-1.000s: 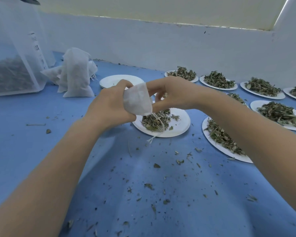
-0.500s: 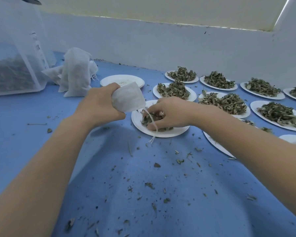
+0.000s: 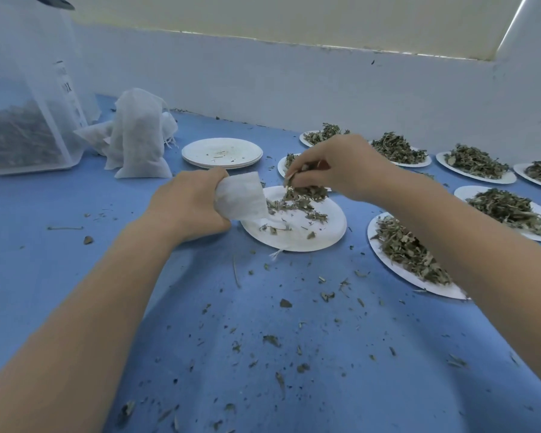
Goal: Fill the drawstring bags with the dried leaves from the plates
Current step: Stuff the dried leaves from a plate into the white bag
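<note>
My left hand [image 3: 189, 206] grips a small white drawstring bag [image 3: 241, 196] at the left edge of a white paper plate [image 3: 325, 234]. The bag's string trails across the plate and off its near rim. My right hand [image 3: 338, 165] hovers above the plate's far side and pinches a clump of dried leaves [image 3: 305, 190], some hanging from the fingers. Loose leaf bits lie scattered on the plate. Several more plates heaped with dried leaves [image 3: 406, 246] stand to the right and behind.
A stack of empty plates [image 3: 222, 153] sits behind the bag. Filled white bags [image 3: 136, 135] lean by a clear plastic container [image 3: 22, 126] of leaves at far left. Leaf crumbs litter the blue table [image 3: 60, 276]. A white wall [image 3: 294, 89] borders the back.
My right hand rose from the plate with a pinch of leaves, leaving the plate mostly bare. My left hand lowered the bag toward the plate's left rim.
</note>
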`<act>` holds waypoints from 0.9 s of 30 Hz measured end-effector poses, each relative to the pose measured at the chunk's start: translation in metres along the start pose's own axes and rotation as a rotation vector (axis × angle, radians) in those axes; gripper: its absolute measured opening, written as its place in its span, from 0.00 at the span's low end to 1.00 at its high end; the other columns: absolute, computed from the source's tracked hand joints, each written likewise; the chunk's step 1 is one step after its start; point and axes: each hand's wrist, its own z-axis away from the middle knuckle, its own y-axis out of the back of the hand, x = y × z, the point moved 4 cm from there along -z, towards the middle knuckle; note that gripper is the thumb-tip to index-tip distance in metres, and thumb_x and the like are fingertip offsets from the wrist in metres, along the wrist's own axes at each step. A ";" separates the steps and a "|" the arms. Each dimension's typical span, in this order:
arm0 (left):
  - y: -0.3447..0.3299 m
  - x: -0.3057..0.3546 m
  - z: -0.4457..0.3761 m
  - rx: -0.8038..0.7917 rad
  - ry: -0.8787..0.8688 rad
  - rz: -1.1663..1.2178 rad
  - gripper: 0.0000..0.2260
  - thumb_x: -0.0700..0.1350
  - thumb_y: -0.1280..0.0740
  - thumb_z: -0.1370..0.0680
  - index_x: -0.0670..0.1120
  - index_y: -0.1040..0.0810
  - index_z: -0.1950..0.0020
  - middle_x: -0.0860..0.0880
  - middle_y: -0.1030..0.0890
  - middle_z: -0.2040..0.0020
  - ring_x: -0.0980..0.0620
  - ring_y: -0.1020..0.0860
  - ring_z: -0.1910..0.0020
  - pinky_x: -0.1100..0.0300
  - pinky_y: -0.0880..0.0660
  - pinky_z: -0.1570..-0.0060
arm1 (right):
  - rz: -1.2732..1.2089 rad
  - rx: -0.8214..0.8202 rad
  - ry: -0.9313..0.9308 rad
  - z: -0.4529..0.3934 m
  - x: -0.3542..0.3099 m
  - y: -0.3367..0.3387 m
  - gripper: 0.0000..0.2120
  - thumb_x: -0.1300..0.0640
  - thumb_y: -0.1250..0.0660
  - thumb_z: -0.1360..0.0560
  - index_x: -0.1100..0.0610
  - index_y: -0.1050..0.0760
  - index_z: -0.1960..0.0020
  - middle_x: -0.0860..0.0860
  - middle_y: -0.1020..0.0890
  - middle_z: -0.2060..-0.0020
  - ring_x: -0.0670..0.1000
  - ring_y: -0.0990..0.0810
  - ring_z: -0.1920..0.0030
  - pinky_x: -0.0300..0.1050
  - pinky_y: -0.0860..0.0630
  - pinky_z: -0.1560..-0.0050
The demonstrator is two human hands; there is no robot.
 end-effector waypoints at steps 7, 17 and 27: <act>-0.007 0.018 0.000 0.080 -0.040 0.108 0.18 0.48 0.28 0.36 0.52 0.28 0.48 0.54 0.24 0.57 0.48 0.27 0.55 0.55 0.29 0.60 | -0.059 0.023 0.060 0.000 -0.019 -0.010 0.07 0.54 0.28 0.29 0.49 0.17 0.51 0.45 0.20 0.66 0.40 0.25 0.69 0.32 0.30 0.59; -0.004 0.025 0.001 0.150 -0.061 0.237 0.20 0.50 0.26 0.37 0.53 0.27 0.48 0.57 0.24 0.60 0.50 0.26 0.56 0.54 0.26 0.58 | -0.555 -0.139 0.002 0.005 -0.017 -0.015 0.11 0.62 0.31 0.27 0.50 0.26 0.47 0.43 0.15 0.57 0.47 0.16 0.54 0.51 0.22 0.46; -0.008 0.036 0.004 0.179 -0.060 0.336 0.19 0.50 0.25 0.36 0.54 0.25 0.47 0.55 0.22 0.59 0.49 0.24 0.56 0.51 0.25 0.55 | -0.261 0.288 -0.077 0.004 -0.021 -0.022 0.12 0.60 0.31 0.34 0.50 0.28 0.53 0.48 0.30 0.56 0.42 0.31 0.54 0.27 0.37 0.59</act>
